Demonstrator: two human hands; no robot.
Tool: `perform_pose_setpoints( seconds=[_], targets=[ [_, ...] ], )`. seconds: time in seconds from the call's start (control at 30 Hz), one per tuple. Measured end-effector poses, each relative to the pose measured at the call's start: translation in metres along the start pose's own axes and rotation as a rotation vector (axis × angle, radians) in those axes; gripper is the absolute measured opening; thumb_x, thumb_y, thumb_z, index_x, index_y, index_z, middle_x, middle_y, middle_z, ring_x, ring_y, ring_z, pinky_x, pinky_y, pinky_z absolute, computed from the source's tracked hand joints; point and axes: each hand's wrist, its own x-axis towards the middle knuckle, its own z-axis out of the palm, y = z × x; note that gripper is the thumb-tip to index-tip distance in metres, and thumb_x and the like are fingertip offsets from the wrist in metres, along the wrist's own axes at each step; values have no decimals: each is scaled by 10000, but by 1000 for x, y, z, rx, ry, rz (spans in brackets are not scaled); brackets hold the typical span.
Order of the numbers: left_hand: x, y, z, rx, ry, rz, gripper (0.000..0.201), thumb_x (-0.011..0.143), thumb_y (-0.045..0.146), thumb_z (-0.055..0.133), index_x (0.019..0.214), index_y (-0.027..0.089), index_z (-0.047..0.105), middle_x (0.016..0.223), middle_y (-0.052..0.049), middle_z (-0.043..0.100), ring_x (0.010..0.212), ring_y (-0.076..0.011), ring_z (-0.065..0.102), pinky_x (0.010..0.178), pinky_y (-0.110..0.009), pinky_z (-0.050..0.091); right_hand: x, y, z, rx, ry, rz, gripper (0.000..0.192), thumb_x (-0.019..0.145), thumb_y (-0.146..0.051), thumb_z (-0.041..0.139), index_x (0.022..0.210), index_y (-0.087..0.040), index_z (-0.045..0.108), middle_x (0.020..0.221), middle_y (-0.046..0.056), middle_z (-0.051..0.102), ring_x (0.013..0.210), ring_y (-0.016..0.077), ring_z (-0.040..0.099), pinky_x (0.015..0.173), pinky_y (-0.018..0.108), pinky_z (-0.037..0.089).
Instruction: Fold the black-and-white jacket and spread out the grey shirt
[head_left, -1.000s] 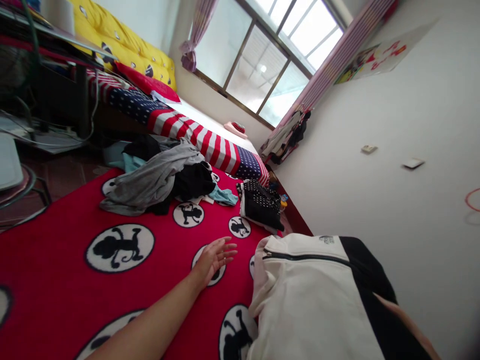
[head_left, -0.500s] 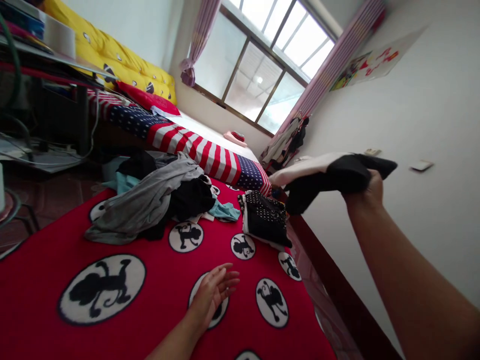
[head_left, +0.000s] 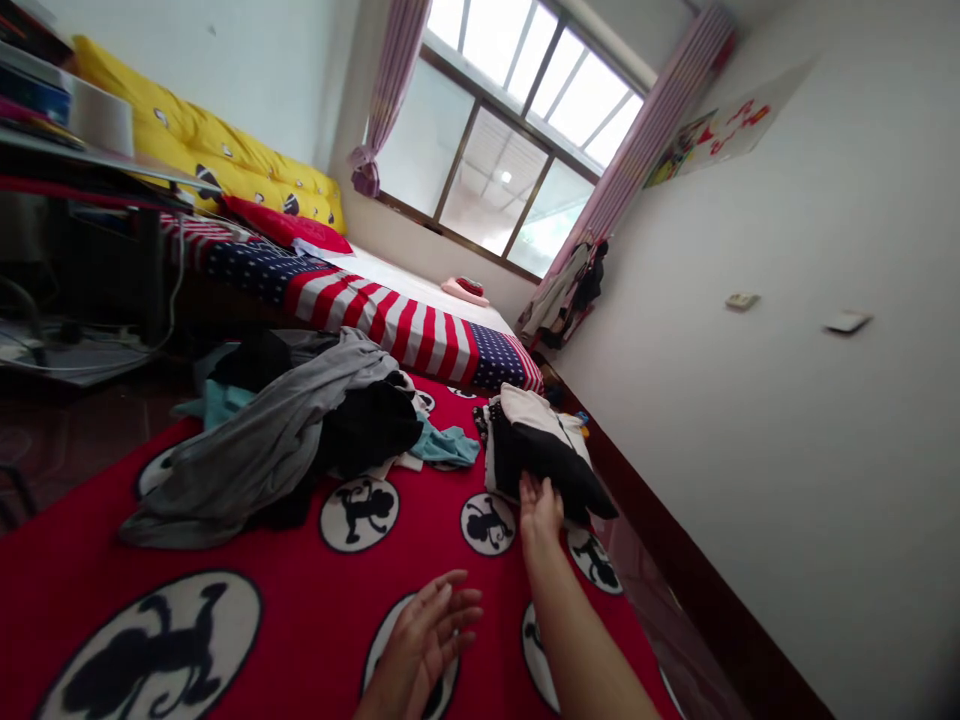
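Red blanket [head_left: 300, 600] with black monkey circles, black-and-white folded garment [head_left: 544, 450]

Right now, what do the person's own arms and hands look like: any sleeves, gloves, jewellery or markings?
Both are bare. The left hand and right hand wear no gloves, and no rings or watch show. The right forearm is uncovered down to the frame edge, with no sleeve in view. Only the left wrist shows, also unsleeved. No markings can be made out.

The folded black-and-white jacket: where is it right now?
In the head view, the folded black-and-white jacket lies on the stack of folded clothes at the red blanket's right edge, with the right hand on its near edge.
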Motion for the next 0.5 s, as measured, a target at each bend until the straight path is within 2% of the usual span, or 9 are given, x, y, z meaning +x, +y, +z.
perform_pose_setpoints(
  seconds=[0.1,0.17,0.27,0.37,0.43,0.5],
  targets=[
    [0,1,1,7,-3,-3,416,701,328,774,1055,157,637,989,-128,732,854,-203,700,730,-275,527,-42,23,-8,184,66,139,308,874,-469,461,939,-182,550,831,69,688,791,210,709,640,336,576],
    [-1,2,1,6,-1,-2,408,709,314,768,1058,151,633,991,-131,732,856,-199,699,727,-268,528,-62,32,-19,252,86,175,330,766,-502,532,869,-189,549,774,71,695,707,225,709,557,323,562],
    [-3,3,0,4,8,-7,395,711,295,768,1052,149,632,977,-129,733,850,-200,700,723,-272,531,-61,31,-39,265,122,134,341,658,-454,585,854,-174,579,773,79,702,649,221,686,520,311,533],
    [-4,2,-2,8,10,-18,407,698,292,784,1047,146,635,972,-132,732,854,-208,700,738,-285,534,-11,-1,-67,210,168,-14,311,663,-354,567,883,-143,627,851,95,704,762,216,668,704,355,536],
    [-3,1,-2,16,21,-23,424,685,300,799,1047,148,639,980,-133,731,862,-212,699,742,-287,533,43,-42,-89,147,207,-145,292,679,-279,564,914,-133,658,964,106,694,922,219,633,893,375,471],
    [-1,1,-3,24,34,-29,443,665,307,819,1042,156,644,975,-128,733,860,-214,699,735,-286,532,99,-91,-107,89,254,-248,344,727,-232,535,1037,-139,652,1131,109,656,1065,208,573,997,365,386]
  ],
)
